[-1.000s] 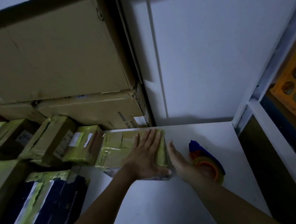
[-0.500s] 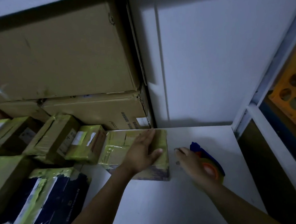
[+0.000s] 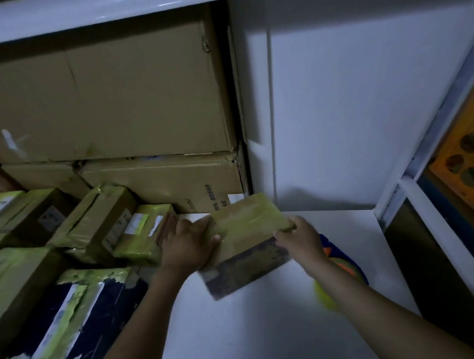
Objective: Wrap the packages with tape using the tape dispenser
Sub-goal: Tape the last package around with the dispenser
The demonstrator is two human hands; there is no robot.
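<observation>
the package (image 3: 249, 225) is between your two hands, tilted over the white table (image 3: 266, 337). its tan top face is streaked with yellowish tape, and its dark, speckled side is turned toward you. its near low corner is down by the tabletop, and you cannot tell whether it touches. your left hand (image 3: 188, 243) grips the left edge, fingers curled over the far side and thumb laid on the top face. your right hand (image 3: 300, 239) pinches the far right corner, fingers bent around the edge. the package is sealed, so nothing inside it shows.

just behind your right forearm the tape dispenser (image 3: 340, 256) lies on the table. it is blue with an orange part and largely hidden by the arm. its yellow-green tape roll (image 3: 323, 295) peeks out below the arm, blurred.

left of the package, taped small boxes (image 3: 95, 217) crowd together, some leaning on each other. nearer you lies a dark blue box (image 3: 100, 318) crossed with yellow-green and white strips. all are shut, contents unseen.

behind them two big cartons (image 3: 102, 98) are stacked one on the other, filling the bay under a white shelf (image 3: 84, 20). both are closed, and the lower one has print on its front. a white wall (image 3: 350, 104) backs the table, and at far right there is an orange panel (image 3: 465, 164) with round holes.
</observation>
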